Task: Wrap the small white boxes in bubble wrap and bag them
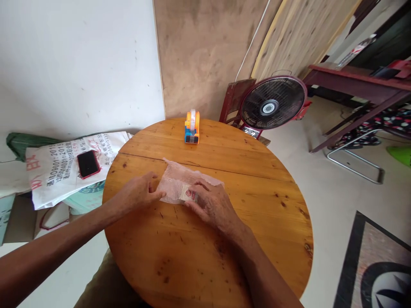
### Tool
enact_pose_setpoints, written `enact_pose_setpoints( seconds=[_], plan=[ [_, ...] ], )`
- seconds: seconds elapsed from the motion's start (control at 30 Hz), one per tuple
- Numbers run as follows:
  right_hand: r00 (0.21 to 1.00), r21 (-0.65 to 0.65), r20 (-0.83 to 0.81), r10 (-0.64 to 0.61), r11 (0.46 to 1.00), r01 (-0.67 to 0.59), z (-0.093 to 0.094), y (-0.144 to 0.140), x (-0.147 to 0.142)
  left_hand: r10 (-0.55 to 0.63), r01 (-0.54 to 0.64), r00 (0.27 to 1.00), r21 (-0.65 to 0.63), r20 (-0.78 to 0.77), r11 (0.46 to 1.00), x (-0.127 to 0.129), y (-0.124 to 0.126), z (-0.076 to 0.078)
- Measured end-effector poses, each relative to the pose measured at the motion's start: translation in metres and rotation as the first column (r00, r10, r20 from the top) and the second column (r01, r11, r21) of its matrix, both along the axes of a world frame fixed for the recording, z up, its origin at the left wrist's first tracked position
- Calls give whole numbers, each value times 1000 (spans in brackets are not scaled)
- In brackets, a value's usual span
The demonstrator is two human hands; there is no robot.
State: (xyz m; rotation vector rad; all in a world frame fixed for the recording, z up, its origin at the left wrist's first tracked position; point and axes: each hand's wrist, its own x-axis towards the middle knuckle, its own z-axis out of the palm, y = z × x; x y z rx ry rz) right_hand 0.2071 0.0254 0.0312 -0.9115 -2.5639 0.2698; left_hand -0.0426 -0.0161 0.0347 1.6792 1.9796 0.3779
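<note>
- A person's left hand [141,191] lies palm-down on a round wooden table [244,239], fingers loosely curled, their tips pressing the near left edge of a sheet of pinkish bubble wrap [180,182].
- The right hand [213,205] rests just beside it, fingers bent over a small flat packet [189,195] with red and white printing, pinning it against the wrap's near edge; the printing is too small to read.
- The wrap spreads away from both hands toward the far side of the table, its far corners lying flat on the boards.
- Beyond the fingertips, well apart from the wrap, an orange and blue tape dispenser [192,127] stands upright with a roll of clear tape in it.
- Off the table, out past the left hand, a dark phone in a red case [87,164] lies on a white woven sack [64,171]. The sack carries red characters and black print reading in part "9001:2015"; the rest cannot be made out.
- Behind that sack, a green bag [22,143] leans at the wall.
- Out beyond the right hand, past the table's far edge, a dark red floor fan [272,102] faces the table, with a wooden chair [236,100] just beside it.
- Farther right stands a dark red bench [356,83].
</note>
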Motion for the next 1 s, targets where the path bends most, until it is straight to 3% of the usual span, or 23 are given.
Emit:
enact_pose_setpoints(
  seconds=[0.1, 0.23, 0.37, 0.47, 0.77, 0.87, 1.0],
  plan=[
    [1000, -19, 31, -1, 1000, 1, 1, 0, 0, 132, -104, 954, -113, 270, 988, 6, -2, -2],
    [999, -11, 49, 7, 1000, -7, 2, 0, -1, 277, -191, 756, -206, 593, 960, 21, -2, 0],
    [998, 5, 54, 7, 1000, -8, 2, -1, -1, 334, -220, 572, -253, 749, 942, 32, -2, 0],
    [999, 2, 52, 6, 1000, -6, 2, -1, -1, 370, -219, 503, -299, 781, 929, 38, -1, -2],
    [998, -42, -36, 55, 998, -57, -1, 2, 0, 285, -234, 578, -179, 765, 956, 52, 3, 6],
    [996, -60, -52, 70, 996, -73, -1, 2, 0, 186, -189, 643, -82, 743, 979, 55, 3, 4],
    [993, -64, -80, 82, 994, -87, -1, 3, 0, 10, -124, 783, 140, 622, 982, 60, 2, -5]
  ],
)
